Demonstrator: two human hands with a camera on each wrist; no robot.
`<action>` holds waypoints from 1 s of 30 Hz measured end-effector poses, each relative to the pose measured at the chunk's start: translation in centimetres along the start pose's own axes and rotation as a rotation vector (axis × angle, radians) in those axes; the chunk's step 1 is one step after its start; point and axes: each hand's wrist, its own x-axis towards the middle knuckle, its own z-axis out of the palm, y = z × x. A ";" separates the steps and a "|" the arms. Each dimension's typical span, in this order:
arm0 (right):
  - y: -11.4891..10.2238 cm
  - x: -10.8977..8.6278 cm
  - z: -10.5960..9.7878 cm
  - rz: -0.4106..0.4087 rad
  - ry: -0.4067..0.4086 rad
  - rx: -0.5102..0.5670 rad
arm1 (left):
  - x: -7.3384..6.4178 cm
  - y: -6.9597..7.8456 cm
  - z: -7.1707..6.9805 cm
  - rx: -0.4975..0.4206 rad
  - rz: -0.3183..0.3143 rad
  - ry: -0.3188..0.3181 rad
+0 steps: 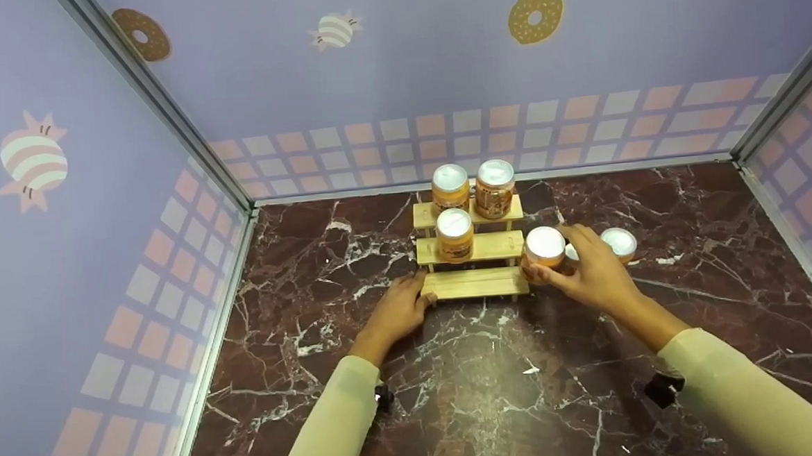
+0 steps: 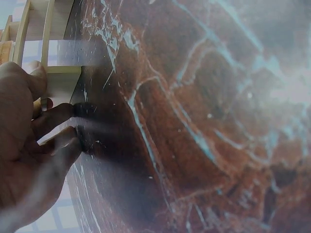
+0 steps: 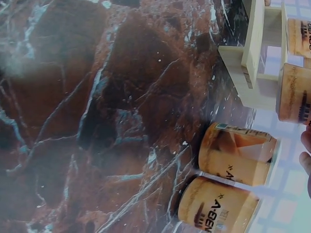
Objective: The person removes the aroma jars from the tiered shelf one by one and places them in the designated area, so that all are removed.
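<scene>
A three-step wooden display stand [image 1: 475,285] stands on the marble-patterned table. My left hand [image 1: 398,308] grips the left end of its lowest step, thumb at the front edge; in the left wrist view the fingertips of that hand [image 2: 29,126] reach down to the tabletop. My right hand [image 1: 592,270] holds an orange can [image 1: 545,248] with a pale lid, upright, beside the right end of the stand. The right wrist view shows this can [image 3: 294,94] raised above the table, with fingertips at its lid end. Two cans stand on the top step and one can [image 1: 454,236] on the middle step.
Two more cans stand on the table to the right, one can [image 1: 619,243] past my right hand and another can [image 3: 238,154] partly hidden behind it in the head view. A patterned back wall [image 1: 371,84] rises behind the stand, with side walls at left and right.
</scene>
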 end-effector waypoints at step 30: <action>2.3 -3.6 -1.0 -0.003 -0.015 -0.020 | 0.0 -0.3 0.2 -0.004 0.027 0.028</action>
